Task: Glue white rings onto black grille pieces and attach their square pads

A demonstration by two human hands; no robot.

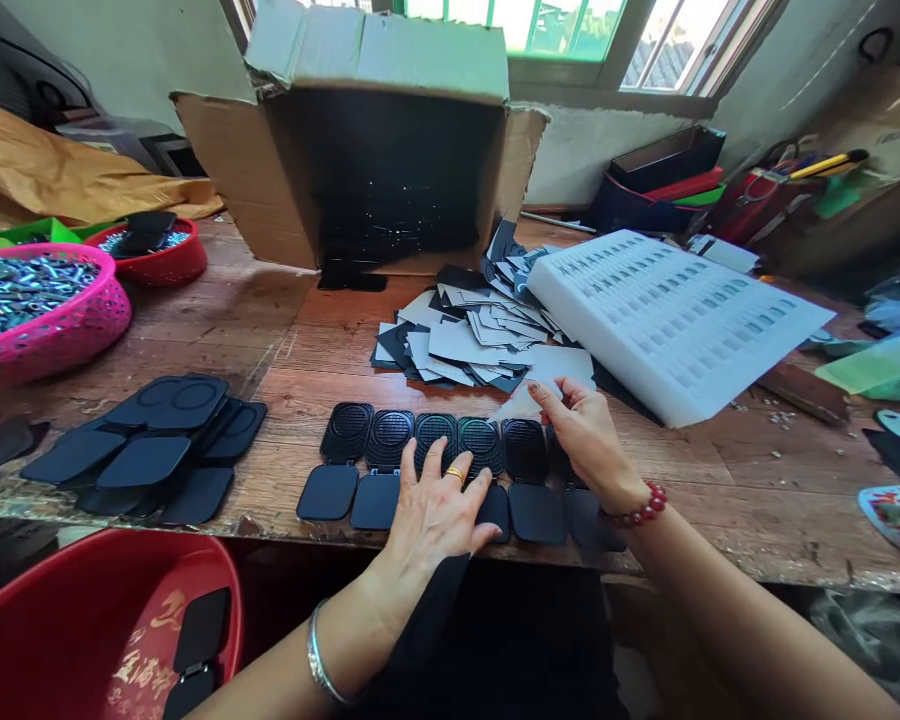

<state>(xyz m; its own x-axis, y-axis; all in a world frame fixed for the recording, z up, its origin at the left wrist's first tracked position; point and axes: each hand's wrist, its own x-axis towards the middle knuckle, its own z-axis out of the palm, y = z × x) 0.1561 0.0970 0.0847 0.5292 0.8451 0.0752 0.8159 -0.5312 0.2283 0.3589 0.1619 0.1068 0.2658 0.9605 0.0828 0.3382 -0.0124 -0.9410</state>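
A row of several hinged black square cases lies opened along the table's front edge. Their upper halves [347, 430] have round ridged recesses; the lower flaps [328, 492] are flat and smooth. My left hand [439, 500] rests across the middle cases with its fingers spread, fingertips touching the upper halves. Above the right end of the row, my right hand [585, 430] pinches a thin pale sheet [521, 402] between thumb and fingers. That hand partly covers the last case. Behind it spreads a loose pile of grey and black cards [472, 335].
A white foam block with slots [675, 320] leans at right behind the cards. An open cardboard box [390, 180] stands at the back. At left are stacked black cases [150, 440], a pink basket of metal parts [105, 310] and, below the edge, a red tub [157, 560].
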